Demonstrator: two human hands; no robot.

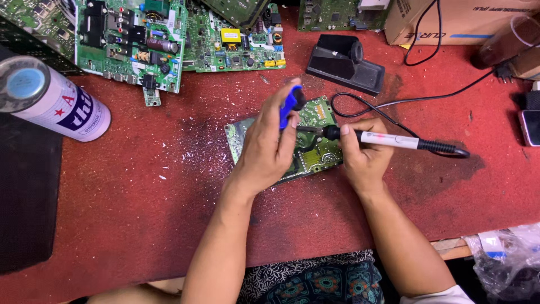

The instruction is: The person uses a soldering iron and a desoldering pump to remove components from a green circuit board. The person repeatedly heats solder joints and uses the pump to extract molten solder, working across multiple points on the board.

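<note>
Fingers (292,121) of the left hand (267,149) are curled tight around a blue-handled tool (291,104), pinching it upright over a small green circuit board (315,152) that lies flat near the middle of the red worktop (140,197). To its right, the right hand (363,155) grips a white soldering iron (388,139) like a pen, fingers pressed together on the shaft, the dark tip laid low across the board and close to the blue tool. The work looks like desoldering a joint: heat on one side, the blue tool ready on the other. By my judgement, the next move calls for both tips to meet steadily on one spot without the board sliding.

At far left a white spray can (56,101) lies on its side. Larger circuit boards (135,39) crowd the top edge, then a black stand (346,62), a cardboard box (450,22) and a phone (530,126) at far right. The iron's black cord (394,104) loops just behind the board and could snag the right hand. White flecks litter the worktop around the board.
</note>
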